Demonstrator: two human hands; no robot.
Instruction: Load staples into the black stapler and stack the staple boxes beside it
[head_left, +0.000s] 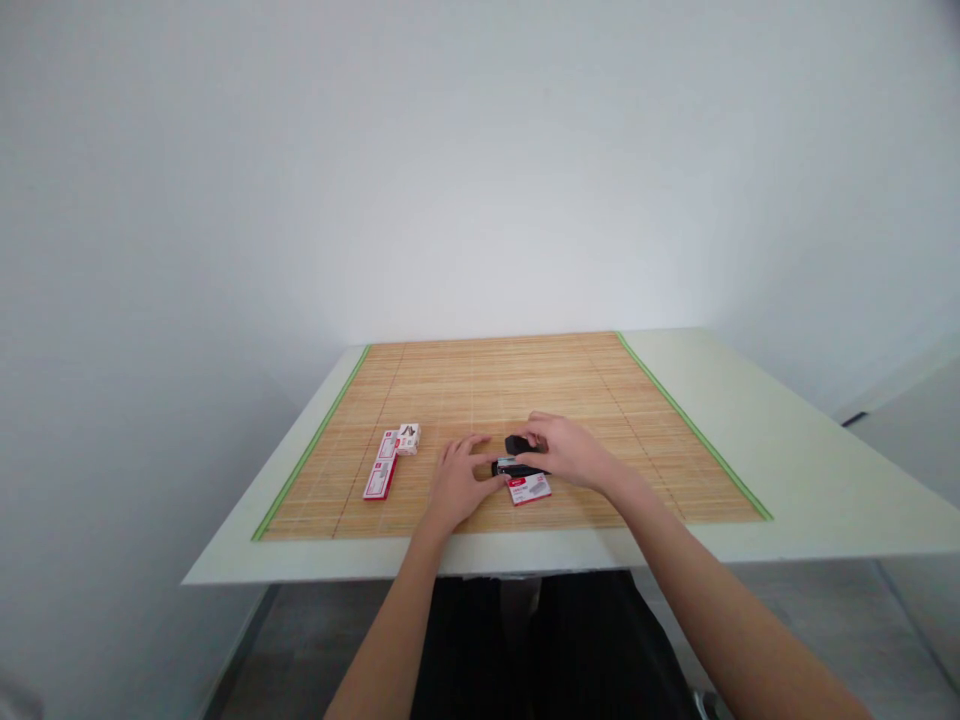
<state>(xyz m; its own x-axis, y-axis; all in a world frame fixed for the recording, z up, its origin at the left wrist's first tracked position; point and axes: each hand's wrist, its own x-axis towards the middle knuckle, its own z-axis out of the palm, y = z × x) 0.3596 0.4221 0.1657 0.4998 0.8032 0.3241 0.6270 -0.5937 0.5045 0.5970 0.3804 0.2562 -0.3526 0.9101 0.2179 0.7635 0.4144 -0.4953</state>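
Note:
A black stapler [517, 468] lies on the bamboo mat with its top part raised, baring a silver metal strip. My right hand [568, 452] is closed around its right side, the fingers curled over the black top part. At the stapler's left end, my left hand [459, 482] has thumb and index finger on either side of it, while the other fingers stretch forward. A small red-and-white box [529, 489] rests just in front of the stapler, near my left thumb. What is between my right fingertips is hidden.
Left on the bamboo mat [480, 380], two flat red-and-white boxes [380, 478] lie end to end, beside a small white box [409, 438] with a dark picture. The green-edged mat covers much of the white table [787, 470]. A pale wall [480, 180] stands behind.

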